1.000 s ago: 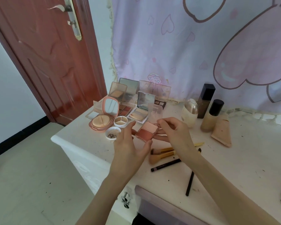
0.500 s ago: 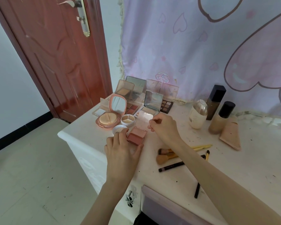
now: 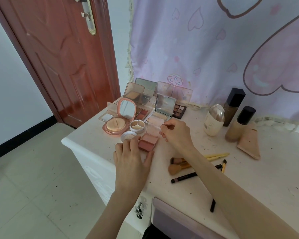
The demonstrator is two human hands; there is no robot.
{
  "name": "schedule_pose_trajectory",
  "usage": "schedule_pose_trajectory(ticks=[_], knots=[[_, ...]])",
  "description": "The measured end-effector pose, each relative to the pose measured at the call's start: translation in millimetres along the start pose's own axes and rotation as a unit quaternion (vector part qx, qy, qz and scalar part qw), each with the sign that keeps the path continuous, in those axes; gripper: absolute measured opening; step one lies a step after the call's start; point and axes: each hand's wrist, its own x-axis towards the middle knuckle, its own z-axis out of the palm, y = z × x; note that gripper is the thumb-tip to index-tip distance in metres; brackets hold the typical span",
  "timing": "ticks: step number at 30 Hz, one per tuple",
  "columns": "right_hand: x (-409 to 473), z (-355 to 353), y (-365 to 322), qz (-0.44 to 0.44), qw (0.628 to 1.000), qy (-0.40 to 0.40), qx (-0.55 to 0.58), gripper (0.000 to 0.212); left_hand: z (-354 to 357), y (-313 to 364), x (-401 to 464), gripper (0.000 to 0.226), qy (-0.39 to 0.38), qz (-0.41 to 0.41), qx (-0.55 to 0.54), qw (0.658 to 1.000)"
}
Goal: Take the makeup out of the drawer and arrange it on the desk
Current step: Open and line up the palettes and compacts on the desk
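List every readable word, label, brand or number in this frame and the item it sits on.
Nothing reads with certainty.
Clear-lidded palette: pale lettering, too blurred to read.
Black pencil: faint print on the barrel, too small to read.
Cream bottle: small marks, illegible.
Left hand and right hand hold the blush compact, which shows no lettering.

Two bare forearms are seen, with no sleeves worn on either. The left hand (image 3: pixel 130 158) and right hand (image 3: pixel 177 133) are ungloved (no rings, watch or bracelet are visible). Short, unpainted nails are shown on the fingers (image 3: pixel 126 145).
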Motion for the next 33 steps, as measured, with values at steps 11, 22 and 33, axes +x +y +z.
schedule_pose_trajectory(ticks=[11, 22, 33], knots=[[1.9, 3.6, 2.1, 0.002, 1.0, 0.007, -0.02, 0.008, -1.1, 3.4, 4.0, 0.047, 0.009, 0.008, 0.018, 1.0], [3.1, 3.6, 1.2, -0.001, 1.0, 0.011, -0.024, 0.007, -0.8, 4.9, 6.1, 0.046, -0.008, 0.003, 0.017, 1.0], [2.3, 1.7, 2.2, -0.001, 1.0, 0.004, -0.027, 0.008, 0.1, 5.8, 9.2, 0.043, -0.023, -0.002, 0.019, 1.0]])
